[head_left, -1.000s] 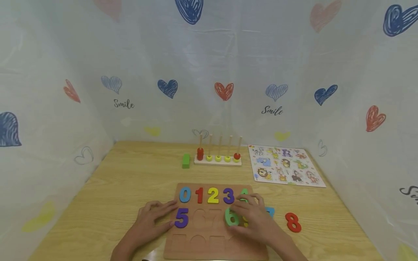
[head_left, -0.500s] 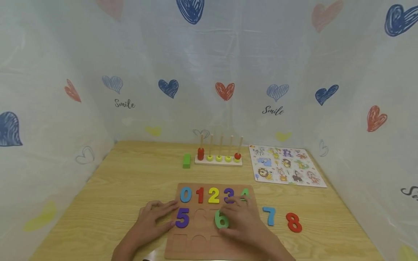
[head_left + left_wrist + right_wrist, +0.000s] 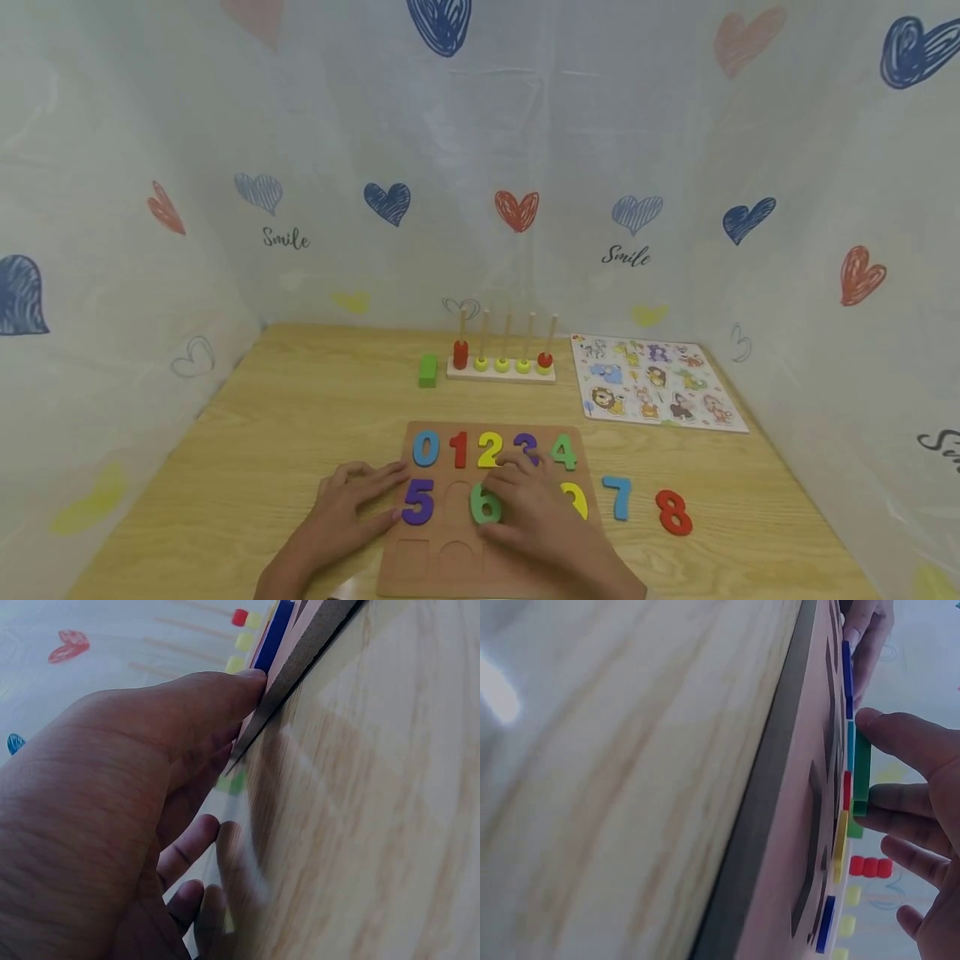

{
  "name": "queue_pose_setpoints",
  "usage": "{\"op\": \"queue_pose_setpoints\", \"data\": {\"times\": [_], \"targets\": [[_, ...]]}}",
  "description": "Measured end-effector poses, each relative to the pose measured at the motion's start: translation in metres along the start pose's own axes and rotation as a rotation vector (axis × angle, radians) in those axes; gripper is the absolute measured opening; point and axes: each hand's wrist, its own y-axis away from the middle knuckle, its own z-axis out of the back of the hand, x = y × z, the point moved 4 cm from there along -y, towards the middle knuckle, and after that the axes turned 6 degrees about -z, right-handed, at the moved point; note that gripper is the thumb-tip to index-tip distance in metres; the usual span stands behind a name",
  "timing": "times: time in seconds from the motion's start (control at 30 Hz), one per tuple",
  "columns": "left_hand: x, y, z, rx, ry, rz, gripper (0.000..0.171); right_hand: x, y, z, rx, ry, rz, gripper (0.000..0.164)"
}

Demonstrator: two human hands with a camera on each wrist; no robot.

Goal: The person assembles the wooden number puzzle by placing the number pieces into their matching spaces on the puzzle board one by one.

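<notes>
My right hand (image 3: 528, 508) pinches a green number 6 piece (image 3: 486, 505) between thumb and fingertips, close over the wooden number board (image 3: 465, 575). In the right wrist view the green 6 (image 3: 862, 765) stands on edge, its flat side turned to the board. My left hand (image 3: 352, 508) lies at the board's left edge with fingers extended, its thumb tip beside the purple 5 (image 3: 418, 502). The upper row carries 0 (image 3: 425, 448), 1 (image 3: 458, 450), 2 (image 3: 490, 449), 3 (image 3: 525, 443) and 4 (image 3: 563, 452). A yellow 9 (image 3: 576, 498) is partly hidden behind my right hand.
A blue 7 (image 3: 618, 497) and a red 8 (image 3: 674, 512) lie on the table right of the board. Behind stand a green block (image 3: 427, 371) and a bead counter (image 3: 501, 374). An animal puzzle board (image 3: 660, 381) lies at the back right.
My right hand has carried the green 6 leftward over the board, uncovering the 4, the 9 and the blue 7. My left hand stays put.
</notes>
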Motion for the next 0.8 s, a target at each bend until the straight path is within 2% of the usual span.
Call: {"op": "queue_pose_setpoints", "data": {"times": [0.23, 0.47, 0.53, 0.7, 0.8], "targets": [[0.001, 0.000, -0.001, 0.013, 0.008, 0.012, 0.051, 0.006, -0.007, -0.009, 0.052, 0.078, -0.033, 0.044], [0.000, 0.000, -0.001, -0.003, 0.008, 0.000, 0.051, 0.013, -0.017, -0.014, 0.044, 0.154, -0.015, 0.043], [0.000, 0.000, -0.001, -0.002, 0.014, 0.001, 0.051, 0.017, -0.020, -0.016, 0.057, 0.147, -0.019, 0.044], [0.001, -0.001, -0.001, 0.018, 0.022, 0.019, 0.051, 0.021, -0.027, -0.021, 0.120, 0.052, -0.126, 0.044], [0.002, -0.001, -0.001, 0.023, 0.010, 0.026, 0.051, 0.022, -0.029, -0.022, 0.127, 0.039, -0.164, 0.045]]}}
